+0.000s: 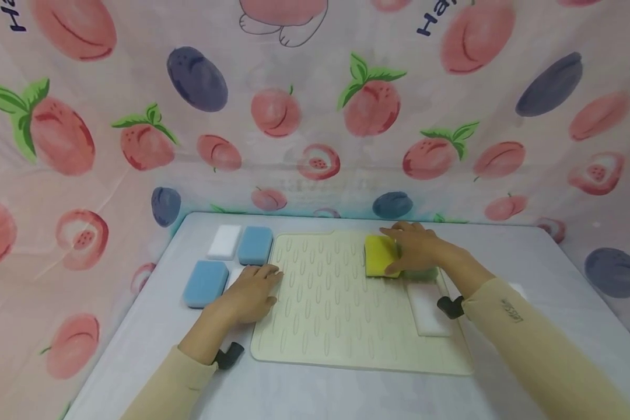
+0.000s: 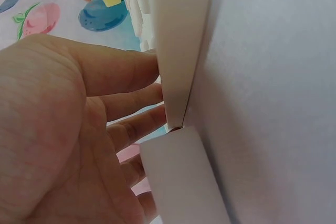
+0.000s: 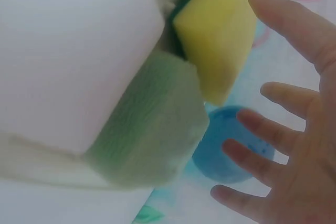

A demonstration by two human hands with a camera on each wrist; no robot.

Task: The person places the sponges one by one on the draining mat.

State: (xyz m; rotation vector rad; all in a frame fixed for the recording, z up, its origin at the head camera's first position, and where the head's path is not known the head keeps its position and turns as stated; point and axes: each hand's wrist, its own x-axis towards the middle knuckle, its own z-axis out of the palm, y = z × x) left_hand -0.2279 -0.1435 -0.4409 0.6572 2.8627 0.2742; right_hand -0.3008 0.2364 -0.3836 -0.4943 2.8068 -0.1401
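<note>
A cream ridged drying mat (image 1: 320, 315) lies on the table. My left hand (image 1: 249, 297) is at its left edge; in the left wrist view the thumb and fingertips touch the mat's side (image 2: 181, 40), beside a white block (image 2: 181, 177). Over the mat's far right part, my right hand (image 1: 420, 248) spreads its fingers above a yellow sponge (image 1: 378, 256) with a dark green scouring side. Next to that is a pale green sponge (image 3: 152, 124), partly hidden by the hand in the head view. In front of it on the mat lies a white block (image 1: 430, 315).
Left of the mat are two blue sponges (image 1: 255, 245), a white block (image 1: 224, 242) and another white block (image 1: 233, 277) mostly hidden by my left hand. A white piece (image 1: 518, 290) shows behind my right sleeve. A fruit-print cloth (image 1: 315, 128) hangs behind the table.
</note>
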